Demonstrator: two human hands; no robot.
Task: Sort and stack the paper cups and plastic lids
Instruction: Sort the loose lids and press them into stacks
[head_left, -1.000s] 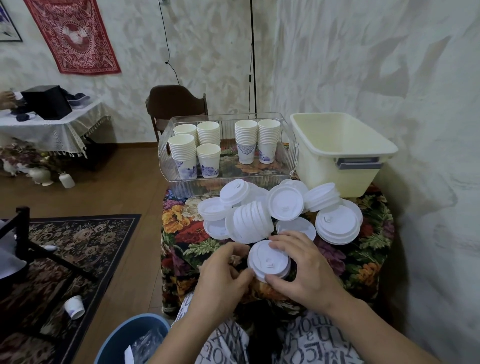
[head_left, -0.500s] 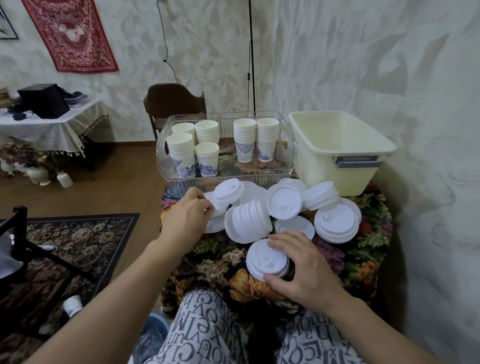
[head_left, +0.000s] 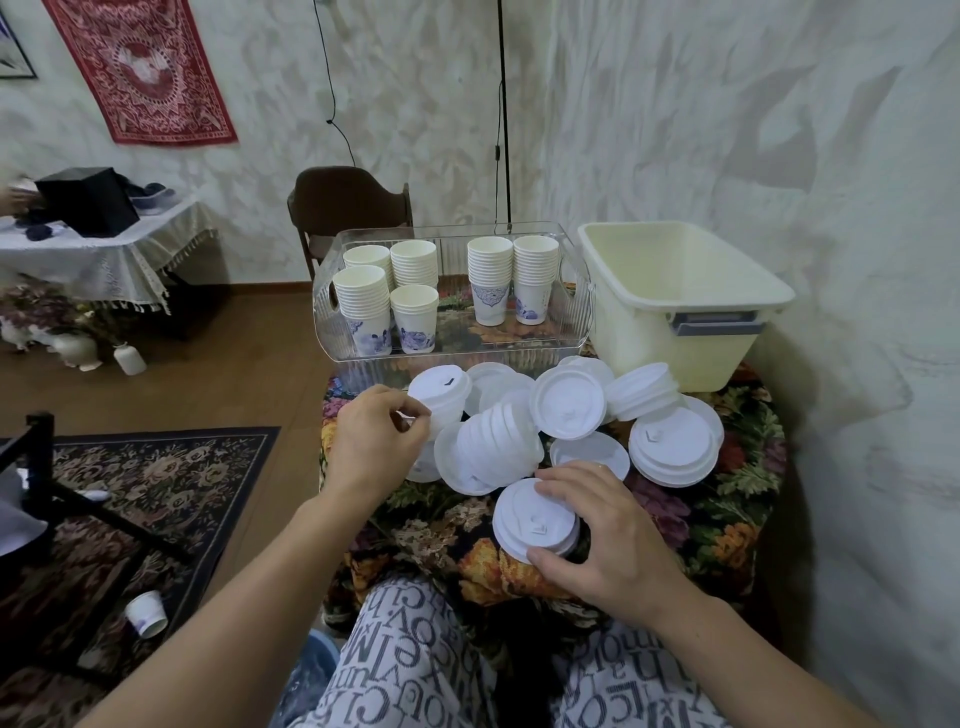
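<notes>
White plastic lids (head_left: 566, 402) lie heaped on the floral tablecloth (head_left: 727, 499), some nested in short stacks. At the near edge my right hand (head_left: 608, 535) grips a small stack of lids (head_left: 530, 519), thumb below and fingers over its top. Over at the heap's left side, my left hand (head_left: 371, 436) pinches a lid that it mostly hides, beside a lid stack (head_left: 441, 389). Several stacks of paper cups (head_left: 488, 280) stand in a clear plastic tray (head_left: 452, 353) behind the lids.
A cream plastic tub (head_left: 670, 301) stands at the back right against the wall. Behind the tray is a brown chair (head_left: 348, 202). One paper cup (head_left: 145, 613) lies on the rug at left. A blue bin (head_left: 311, 670) sits below the table by my knee.
My left hand left the near lid stack and reached forward-left to the edge of the heap, where it now pinches a lid. My right hand stayed on the near stack.
</notes>
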